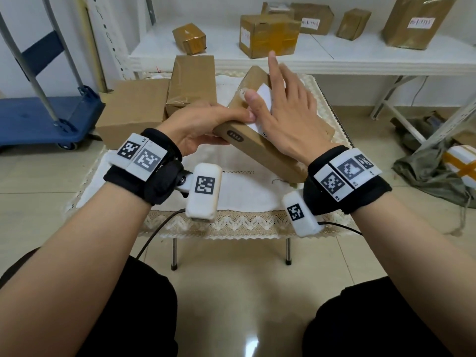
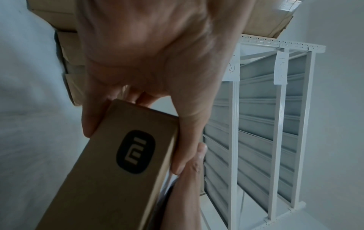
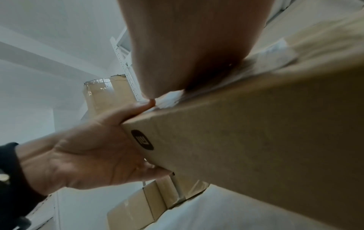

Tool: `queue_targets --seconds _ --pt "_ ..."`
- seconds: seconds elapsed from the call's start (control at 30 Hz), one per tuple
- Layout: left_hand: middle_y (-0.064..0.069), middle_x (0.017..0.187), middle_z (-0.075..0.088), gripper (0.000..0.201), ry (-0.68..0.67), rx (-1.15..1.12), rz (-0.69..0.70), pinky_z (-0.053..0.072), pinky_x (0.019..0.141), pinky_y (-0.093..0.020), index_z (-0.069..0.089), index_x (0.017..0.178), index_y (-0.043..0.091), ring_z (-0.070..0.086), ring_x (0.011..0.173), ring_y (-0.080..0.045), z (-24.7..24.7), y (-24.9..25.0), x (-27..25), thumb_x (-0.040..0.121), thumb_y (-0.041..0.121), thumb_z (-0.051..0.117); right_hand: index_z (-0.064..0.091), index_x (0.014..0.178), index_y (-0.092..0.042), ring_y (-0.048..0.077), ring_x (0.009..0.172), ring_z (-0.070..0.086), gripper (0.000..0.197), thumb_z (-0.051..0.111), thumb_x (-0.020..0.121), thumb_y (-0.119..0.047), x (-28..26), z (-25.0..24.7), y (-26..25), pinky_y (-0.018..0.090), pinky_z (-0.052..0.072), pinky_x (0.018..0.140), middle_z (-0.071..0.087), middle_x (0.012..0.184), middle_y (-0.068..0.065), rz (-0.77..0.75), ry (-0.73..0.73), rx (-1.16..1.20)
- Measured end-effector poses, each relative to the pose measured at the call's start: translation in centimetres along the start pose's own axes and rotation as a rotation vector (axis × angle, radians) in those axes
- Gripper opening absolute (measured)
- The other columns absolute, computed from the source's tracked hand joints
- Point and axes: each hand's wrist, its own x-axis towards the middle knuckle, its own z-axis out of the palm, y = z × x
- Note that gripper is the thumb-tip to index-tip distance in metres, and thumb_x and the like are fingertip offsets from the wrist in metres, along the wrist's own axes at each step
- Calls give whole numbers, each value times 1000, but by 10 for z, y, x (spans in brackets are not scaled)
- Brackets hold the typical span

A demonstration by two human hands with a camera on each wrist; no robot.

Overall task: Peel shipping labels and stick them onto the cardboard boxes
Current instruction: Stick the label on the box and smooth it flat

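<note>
A long flat cardboard box [image 1: 260, 150] with a black logo [image 2: 135, 151] on its end is held tilted above the small table. My left hand [image 1: 203, 124] grips its near end [image 3: 236, 140], thumb on top and fingers underneath. A white shipping label [image 1: 265, 99] lies on the box's upper face. My right hand [image 1: 280, 106] lies flat on that label with straight, spread fingers and presses it down; the index finger points up and away. Most of the label is hidden under the palm. In the right wrist view the label's edge [image 3: 169, 98] shows beside my left thumb.
Two plain cardboard boxes [image 1: 134, 112] [image 1: 193, 81] stand at the table's back left on a lace-edged cloth [image 1: 231, 191]. A white shelf [image 1: 360, 57] behind carries several boxes, some labelled. A blue trolley [image 1: 43, 119] stands left; a bag and a parcel [image 1: 461, 166] lie on the floor right.
</note>
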Motion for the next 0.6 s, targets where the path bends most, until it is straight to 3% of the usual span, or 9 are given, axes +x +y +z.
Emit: queue_targets --seconds 0.23,0.4,0.6 --pt "-5 96 74 65 25 34 31 60 94 -39 65 125 -2 73 93 -17 2 1 -1 74 30 90 -12 161 -34 25 158 -6 80 22 99 -72 10 -2 -3 56 -2 125 -7 171 5 20 58 47" --pt "-8 101 75 59 19 24 21 61 93 -37 67 121 2 75 99 -20 3 1 -4 74 30 89 -11 161 -33 27 158 -4 80 21 99 -71 18 -3 -1 57 -3 124 -5 171 7 49 87 73" --pt "6 75 69 32 38 -16 1 60 93 -35 70 100 16 69 77 -10 0 -2 2 79 36 84 -15 161 -31 26 158 -6 81 22 100 -71 22 -10 3 60 -4 124 -9 171 8 82 46 95"
